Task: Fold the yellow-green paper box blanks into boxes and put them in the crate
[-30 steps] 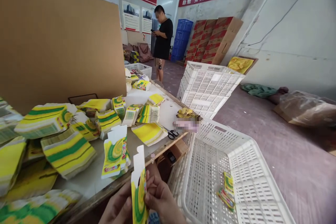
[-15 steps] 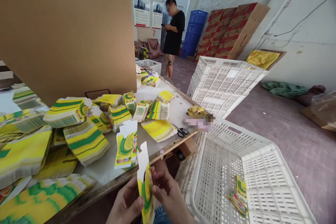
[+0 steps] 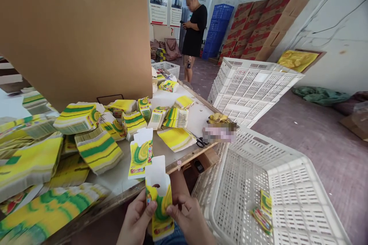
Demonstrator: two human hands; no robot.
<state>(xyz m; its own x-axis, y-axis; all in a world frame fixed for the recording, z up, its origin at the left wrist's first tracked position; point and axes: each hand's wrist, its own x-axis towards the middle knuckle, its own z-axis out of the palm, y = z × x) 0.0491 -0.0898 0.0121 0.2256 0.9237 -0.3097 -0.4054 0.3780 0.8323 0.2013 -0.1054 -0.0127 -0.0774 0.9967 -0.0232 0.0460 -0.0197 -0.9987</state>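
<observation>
Below the table's front edge I hold a small yellow-and-green carton (image 3: 159,199), opened into a box shape with its white top flap up. My left hand (image 3: 137,220) pinches its left side with thumb and fingers. My right hand (image 3: 188,218) grips its right side. Just above it on the table (image 3: 189,120) stands a short stack of the same flat cartons (image 3: 140,155). Thick bundles of flat cartons (image 3: 97,149) cover the table's left half.
A white plastic crate (image 3: 250,183) stands at my right with folded cartons (image 3: 263,210) in it; another crate (image 3: 250,90) is tipped behind it. Scissors (image 3: 201,142) lie at the table edge. A big cardboard sheet (image 3: 71,30) stands behind the bundles. A person (image 3: 194,32) stands far back.
The carton in my hands has gone from flat and edge-on to opened into a box facing me. The view has shifted slightly left and down.
</observation>
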